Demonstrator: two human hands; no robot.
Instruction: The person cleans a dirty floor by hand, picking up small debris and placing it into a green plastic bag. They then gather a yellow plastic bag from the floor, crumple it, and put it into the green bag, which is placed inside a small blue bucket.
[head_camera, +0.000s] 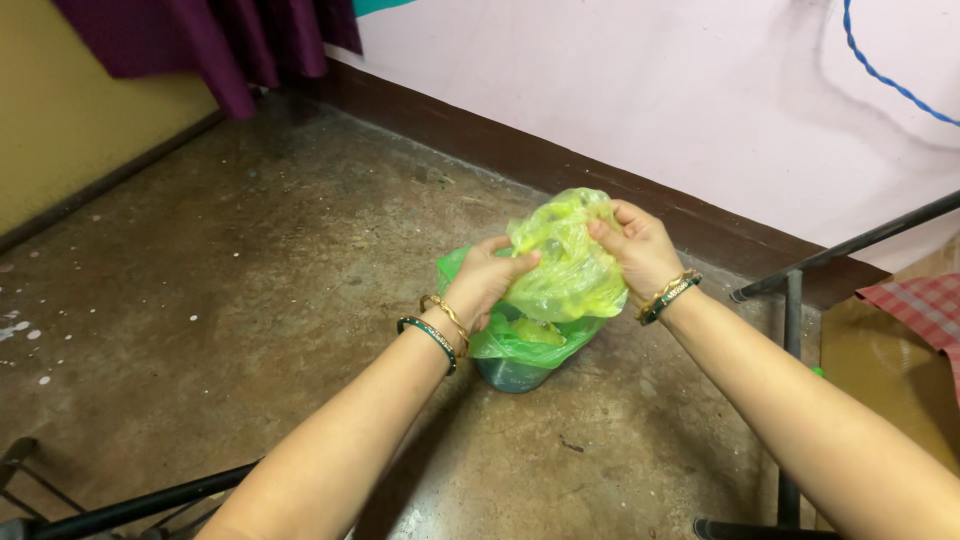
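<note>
A crumpled yellow plastic bag (566, 265) is held up over the floor between both hands. My left hand (487, 283) pinches its left side, and my right hand (637, 248) grips its top right edge. Under it sits a green plastic bag (520, 343) draped over a dark round container (512, 376) on the floor. Something yellow shows inside the green bag. Both wrists wear gold and green bangles.
The floor is stained brown concrete (250, 290). A pink wall with a dark brown skirting (560, 160) runs behind. A black metal frame (792, 330) stands at the right, beside a red checked cloth (920, 305). Purple curtain (215, 40) hangs at top left. A black bar (140, 508) crosses the bottom left.
</note>
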